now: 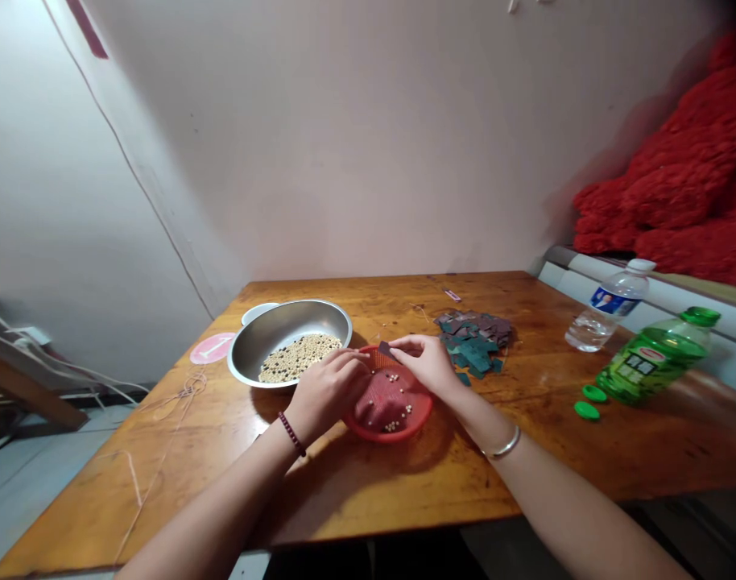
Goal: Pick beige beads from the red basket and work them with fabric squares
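Note:
A red plastic basket (425,415) sits on the table in front of me with a scatter of pale beans (393,425) in it. My right hand (429,364) is over its far right rim, thumb and fingers pinching a small dark brown flat piece (385,349). At the basket's left side, my left hand (332,388) has its fingers curled together over the rim; whatever they hold is hidden. Just beyond that hand stands a wide steel basin (242,354) with many pale beans (295,358) and some black ones.
Right of the basket lies a heap of dark green and brown flat pieces (473,342). A water bottle (609,306), a green bottle (658,354) and two green caps (587,410) are at the right. Loose string (184,392) and a pink disc (212,348) lie left on the wooden table (368,499).

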A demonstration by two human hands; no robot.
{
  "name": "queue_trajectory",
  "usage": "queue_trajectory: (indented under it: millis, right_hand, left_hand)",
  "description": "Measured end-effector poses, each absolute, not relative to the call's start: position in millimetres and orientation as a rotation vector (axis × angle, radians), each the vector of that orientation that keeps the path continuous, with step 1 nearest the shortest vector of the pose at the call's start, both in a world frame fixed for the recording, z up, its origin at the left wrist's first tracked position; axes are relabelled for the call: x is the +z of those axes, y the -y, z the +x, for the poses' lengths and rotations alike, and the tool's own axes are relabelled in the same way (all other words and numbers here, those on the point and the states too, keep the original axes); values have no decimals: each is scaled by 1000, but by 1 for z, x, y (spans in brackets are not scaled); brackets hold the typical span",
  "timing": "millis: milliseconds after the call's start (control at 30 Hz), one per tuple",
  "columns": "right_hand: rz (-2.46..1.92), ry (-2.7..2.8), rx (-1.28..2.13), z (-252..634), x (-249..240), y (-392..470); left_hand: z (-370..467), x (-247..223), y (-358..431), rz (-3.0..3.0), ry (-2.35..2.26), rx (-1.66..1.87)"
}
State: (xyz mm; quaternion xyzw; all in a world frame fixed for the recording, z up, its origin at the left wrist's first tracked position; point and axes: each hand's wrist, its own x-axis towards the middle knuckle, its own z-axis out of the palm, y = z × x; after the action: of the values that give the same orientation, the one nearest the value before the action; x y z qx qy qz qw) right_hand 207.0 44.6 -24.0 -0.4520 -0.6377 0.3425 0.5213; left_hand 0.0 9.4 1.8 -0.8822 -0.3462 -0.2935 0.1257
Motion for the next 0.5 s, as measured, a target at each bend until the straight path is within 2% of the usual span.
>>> queue_trajectory:
  millis: [167, 500]
  right_hand:
    - [-954, 1521, 1116, 194, -12, -23]
    - [-963, 1396, 1410, 187, -11, -14]
  left_hand:
    - [4, 7, -1, -2354, 969, -1059]
    - [6, 4, -1, -2321, 1122, -1041]
